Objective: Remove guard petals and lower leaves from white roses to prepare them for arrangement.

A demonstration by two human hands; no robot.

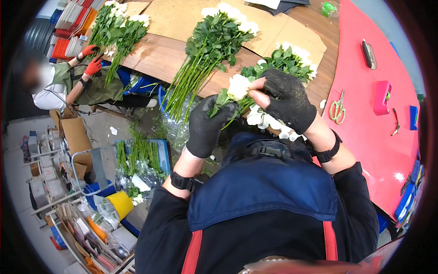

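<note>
My left hand [212, 125], in a black glove with bare fingertips or dark fingers, is closed around the leafy stem of a white rose [239, 87]. Thumb and forefinger of my right hand [285, 101], in a black glove that leaves them bare, touch the right side of the bloom. Loose white petals [261, 118] lie at the table's near edge below the right hand. A large bunch of white roses [217, 44] lies on the table beyond my left hand, its stems over the edge. Another bunch of white roses [291, 61] lies behind my right hand.
A co-worker in red gloves [93, 66] handles roses at the left. Green-handled scissors [337, 109], a black stapler [369, 54] and a pink tape dispenser [382, 97] lie on the red surface. Cut stems [138, 154] stand on a blue trolley [165, 154] at lower left.
</note>
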